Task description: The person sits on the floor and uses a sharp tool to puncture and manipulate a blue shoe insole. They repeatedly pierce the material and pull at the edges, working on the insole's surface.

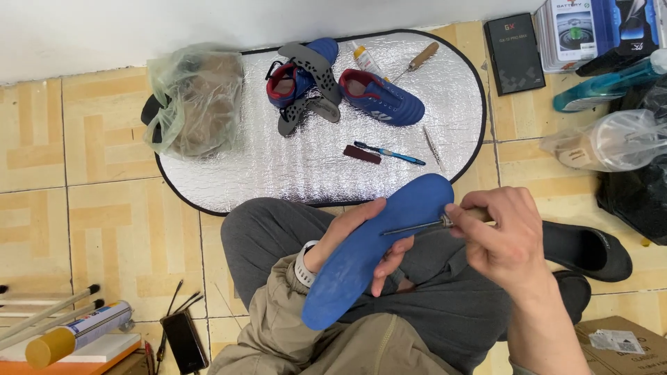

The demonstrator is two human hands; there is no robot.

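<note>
Two hands busy: your left hand (pixel 347 232) cradles long blue foam insole (pixel 375 246), fingers curled round its edges. Your right hand (pixel 504 239) pinches wooden-handled metal awl (pixel 431 223), fingers pressed together on handle, tip touching insole just beyond left fingers. Step looks like pricking or scraping insole; next move likely needs steady support. Insole long axis diagonal, toe pointing up-right, over your lap.

The left hand (pixel 347 239) cradles a blue insole (pixel 368 257) over the lap; the right hand (pixel 504 239), at 3 o'clock of it, pinches an awl (pixel 417 226) whose tip touches the insole. At 12 o'clock, two blue shoes (pixel 347 87) lie on a silver mat (pixel 313 167)
</note>
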